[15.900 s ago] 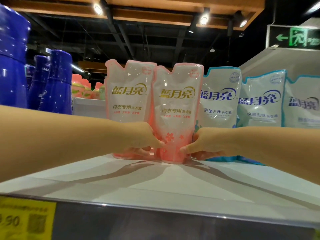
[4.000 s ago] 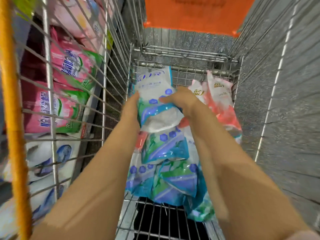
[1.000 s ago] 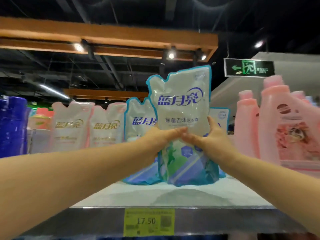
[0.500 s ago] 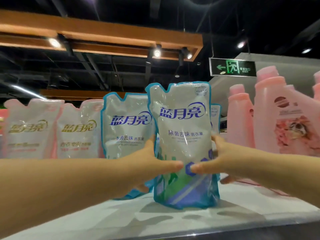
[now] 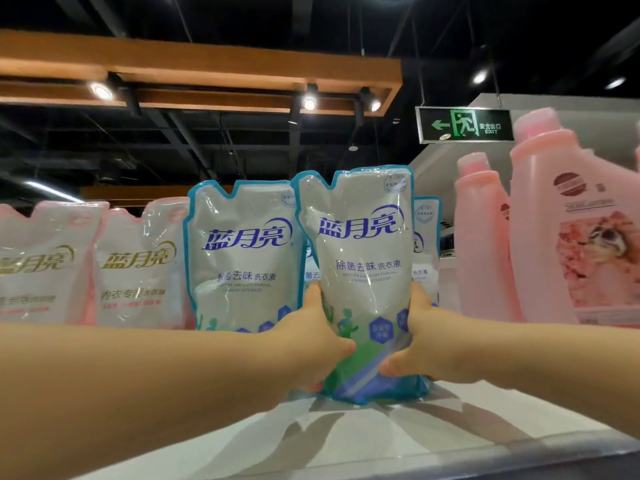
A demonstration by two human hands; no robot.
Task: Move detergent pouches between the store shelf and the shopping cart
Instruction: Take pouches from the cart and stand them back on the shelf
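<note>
Both hands are wrapped around one blue-trimmed pouch, left hand and right hand squeezing its lower sides. It stands upright on the white shelf, right beside another blue pouch, with pink bottles off to the right.

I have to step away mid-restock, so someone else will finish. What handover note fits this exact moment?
Left hand and right hand: both clamp the lower sides of the held blue-trimmed pouch, upright, its base at or just above the shelf top.
On the shelf: another blue-trimmed pouch directly left, one more partly hidden behind, two pink-trimmed pouches further left, pink bottles on the right.
Done: pouch brought to its row.
Left: settle it, let go, check it stands. The cart is out of view, so any remaining pouches cannot be counted.
</note>
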